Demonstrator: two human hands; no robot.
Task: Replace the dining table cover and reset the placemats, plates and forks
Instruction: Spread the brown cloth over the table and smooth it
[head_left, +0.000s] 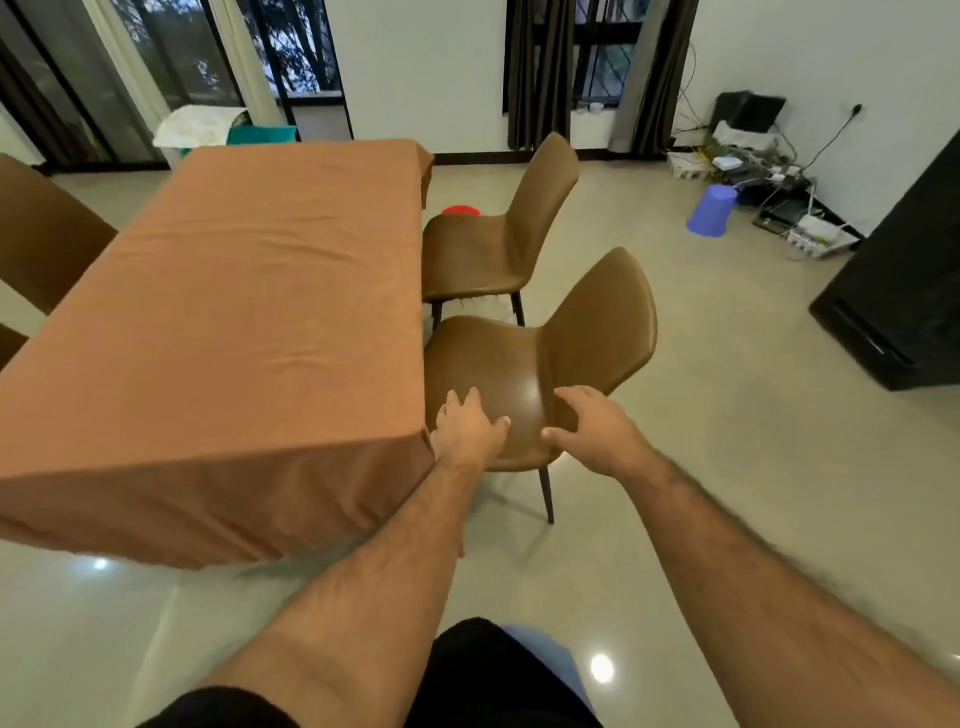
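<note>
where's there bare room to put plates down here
The whole orange table cover lies bare, from the near edge to the far end. The near chair seat is free, but both hands reach over it. The far wall corner is crowded with cables.

The rust-orange cloth table cover (249, 291) hides the whole table beneath it and most of a red round object (460, 210) on the floor beyond its far right corner. Left of the cover, two brown padded chairs (41, 234) are cut off by the picture's edge.
</note>
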